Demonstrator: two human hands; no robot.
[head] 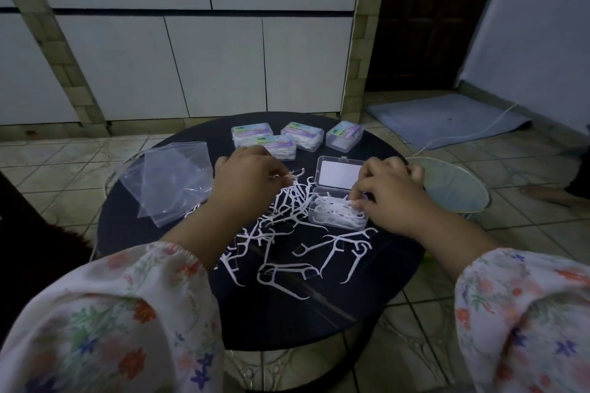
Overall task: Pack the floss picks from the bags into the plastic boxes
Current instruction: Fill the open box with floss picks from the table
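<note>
White floss picks (287, 242) lie scattered over the middle of the round black table (319, 322). An open clear plastic box (335, 220) stands right of centre, partly filled with picks, its lid (338, 174) tipped back. My right hand (389, 191) is over the box's right end, fingertips pinching picks inside it. My left hand (245, 175) hovers over the pile and pinches a floss pick (292, 174). Several closed, filled boxes (277, 145) sit at the table's far edge. Empty clear zip bags (169, 182) lie at the left.
A pale green basin (456, 188) stands on the tiled floor right of the table. A blue mat (447, 120) and a white cord lie further back. White cabinets line the wall behind. Someone's foot (542, 195) shows at the far right.
</note>
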